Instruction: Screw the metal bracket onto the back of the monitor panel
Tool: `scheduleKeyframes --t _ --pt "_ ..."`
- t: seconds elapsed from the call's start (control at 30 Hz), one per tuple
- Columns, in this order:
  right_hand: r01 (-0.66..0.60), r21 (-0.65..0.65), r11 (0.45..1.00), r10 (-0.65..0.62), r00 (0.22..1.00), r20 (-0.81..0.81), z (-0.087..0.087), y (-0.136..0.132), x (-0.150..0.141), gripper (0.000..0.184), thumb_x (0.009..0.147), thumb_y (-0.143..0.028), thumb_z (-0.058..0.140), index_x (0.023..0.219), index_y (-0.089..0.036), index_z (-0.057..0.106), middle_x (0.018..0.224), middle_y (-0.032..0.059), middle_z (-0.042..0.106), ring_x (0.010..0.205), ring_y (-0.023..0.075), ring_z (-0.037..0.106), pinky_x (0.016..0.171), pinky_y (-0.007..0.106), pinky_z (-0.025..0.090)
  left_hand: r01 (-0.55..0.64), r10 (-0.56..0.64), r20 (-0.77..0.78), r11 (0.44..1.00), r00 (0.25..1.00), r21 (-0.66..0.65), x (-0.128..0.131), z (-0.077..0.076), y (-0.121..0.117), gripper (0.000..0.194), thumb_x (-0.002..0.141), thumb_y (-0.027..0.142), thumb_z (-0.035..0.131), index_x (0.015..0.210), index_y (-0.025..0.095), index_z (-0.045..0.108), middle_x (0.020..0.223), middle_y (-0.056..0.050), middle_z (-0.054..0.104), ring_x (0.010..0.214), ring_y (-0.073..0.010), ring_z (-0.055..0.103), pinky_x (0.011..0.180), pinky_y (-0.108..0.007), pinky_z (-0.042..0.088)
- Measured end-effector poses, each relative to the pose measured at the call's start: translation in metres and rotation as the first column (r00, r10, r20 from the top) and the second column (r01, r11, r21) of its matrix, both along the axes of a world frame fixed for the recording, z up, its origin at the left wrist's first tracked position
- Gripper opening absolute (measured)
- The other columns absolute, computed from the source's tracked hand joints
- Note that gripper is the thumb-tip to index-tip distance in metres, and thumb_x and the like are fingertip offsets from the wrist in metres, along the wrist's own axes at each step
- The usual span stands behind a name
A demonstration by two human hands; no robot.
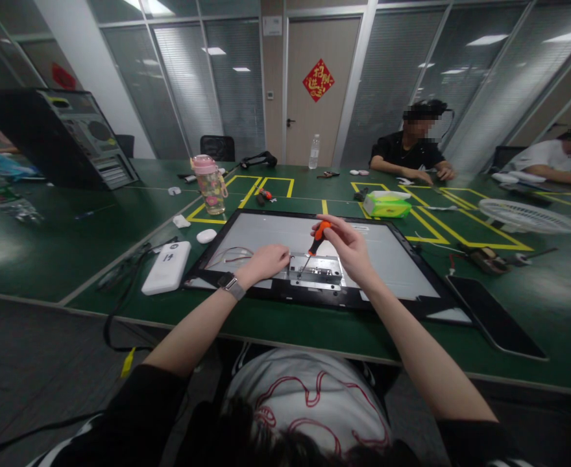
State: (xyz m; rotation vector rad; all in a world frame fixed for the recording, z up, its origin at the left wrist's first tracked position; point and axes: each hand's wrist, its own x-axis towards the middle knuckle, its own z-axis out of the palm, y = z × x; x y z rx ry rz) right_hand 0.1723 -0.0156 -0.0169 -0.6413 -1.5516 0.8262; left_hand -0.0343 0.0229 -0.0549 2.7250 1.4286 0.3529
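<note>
A flat display panel (387, 259), pale grey with a black frame, lies on the table in front of me. On its near middle part sits a silver metal bracket (331, 266). My right hand (351, 250) grips a screwdriver (318, 239) by its orange and black handle. The shaft slants down and left, its tip at the bracket's near left part. My left hand (268, 263) has its fingers curled together at the bracket's left end; whatever they hold is hidden. Thin wires (230, 255) lie on the panel left of that hand.
A white power bank (166, 267) and a pink-lidded bottle (208, 185) stand left of the panel. At right lie a dark tablet-like slab (497, 314) and a white racket-shaped object (529, 215). A green packet (387, 203) is behind. A computer case (85, 136) stands far left; other people sit across.
</note>
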Motion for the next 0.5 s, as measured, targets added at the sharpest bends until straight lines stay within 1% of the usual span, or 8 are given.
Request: scheduleKeyframes --t 0.07,0.17,0.2,0.27,0.3,0.37,0.43,0.5 --pt "0.063 0.03 0.998 -0.064 0.998 0.021 0.0004 -0.0002 -0.0006 0.021 0.086 -0.03 0.062 0.107 -0.027 0.067 0.092 0.0018 0.067 0.085 0.0175 0.064 0.084 0.037 0.052 0.002 -0.002 -0.001 1.0 1.0 0.001 0.0002 0.0008 -0.0006 0.028 0.092 0.025 0.038 0.083 0.015 0.063 0.086 -0.009 0.068 0.077 -0.02 0.061 0.069 -0.028 0.043" --pt "0.129 0.076 0.989 -0.131 0.991 0.019 -0.0006 0.0007 -0.0006 0.016 0.082 -0.028 0.066 0.099 -0.028 0.069 0.09 0.001 0.064 0.082 0.0168 0.063 0.077 0.034 0.052 -0.002 0.002 -0.001 1.0 1.0 0.002 0.0005 0.0014 -0.0011 0.029 0.093 0.026 0.038 0.082 0.015 0.063 0.087 -0.01 0.068 0.078 -0.0199 0.061 0.069 -0.028 0.043" --pt "0.157 0.096 0.983 -0.16 0.987 0.025 -0.0011 0.0009 -0.0002 0.015 0.083 -0.028 0.065 0.097 -0.028 0.069 0.091 0.0013 0.064 0.083 0.0173 0.062 0.077 0.035 0.052 -0.004 0.004 -0.002 1.0 1.0 0.002 0.0005 0.0013 -0.001 0.029 0.093 0.026 0.038 0.082 0.015 0.063 0.087 -0.01 0.068 0.077 -0.02 0.061 0.069 -0.028 0.043" --pt "0.204 0.129 0.97 -0.212 0.976 0.053 -0.0019 0.0007 0.0007 0.016 0.086 -0.029 0.061 0.099 -0.027 0.069 0.093 0.0026 0.064 0.088 0.0189 0.062 0.083 0.037 0.051 -0.006 0.006 -0.004 1.0 1.0 0.0 0.0004 0.0008 -0.0003 0.029 0.093 0.026 0.039 0.082 0.015 0.062 0.087 -0.01 0.068 0.076 -0.0199 0.061 0.069 -0.028 0.043" --pt "0.206 0.135 0.969 -0.217 0.974 0.068 -0.0021 0.0002 0.001 0.019 0.088 -0.03 0.057 0.103 -0.027 0.069 0.095 0.0033 0.065 0.091 0.0197 0.062 0.086 0.04 0.05 -0.007 0.007 -0.005 1.0 1.0 -0.001 0.0003 0.0006 0.0001 0.029 0.093 0.026 0.039 0.082 0.015 0.062 0.086 -0.01 0.068 0.076 -0.0199 0.061 0.069 -0.028 0.043" --pt "0.165 0.123 0.979 -0.176 0.981 0.08 -0.0022 -0.0011 0.0009 0.027 0.091 -0.029 0.05 0.114 -0.027 0.065 0.101 0.0044 0.067 0.095 0.0208 0.063 0.092 0.043 0.048 -0.006 0.006 -0.007 1.0 1.0 -0.002 0.0001 0.0002 0.0007 0.029 0.093 0.026 0.039 0.081 0.015 0.062 0.086 -0.009 0.068 0.075 -0.0199 0.061 0.068 -0.029 0.043" --pt "0.102 0.089 0.991 -0.109 0.992 0.067 -0.0024 -0.0023 -0.0002 0.033 0.092 -0.029 0.048 0.122 -0.027 0.06 0.108 0.0055 0.067 0.096 0.0211 0.065 0.093 0.044 0.049 -0.005 0.005 -0.008 1.0 1.0 -0.004 0.0002 0.0004 0.0006 0.029 0.093 0.027 0.039 0.081 0.015 0.062 0.085 -0.009 0.068 0.075 -0.02 0.061 0.068 -0.029 0.042" --pt "0.1 0.071 0.992 -0.105 0.993 0.062 -0.0028 -0.0026 -0.0018 0.034 0.09 -0.03 0.051 0.124 -0.026 0.059 0.108 0.0058 0.067 0.094 0.0205 0.065 0.091 0.043 0.05 -0.007 0.007 -0.008 1.0 1.0 -0.005 0.0004 0.0012 -0.0002 0.029 0.093 0.027 0.039 0.082 0.015 0.062 0.084 -0.009 0.068 0.075 -0.02 0.061 0.068 -0.029 0.043"
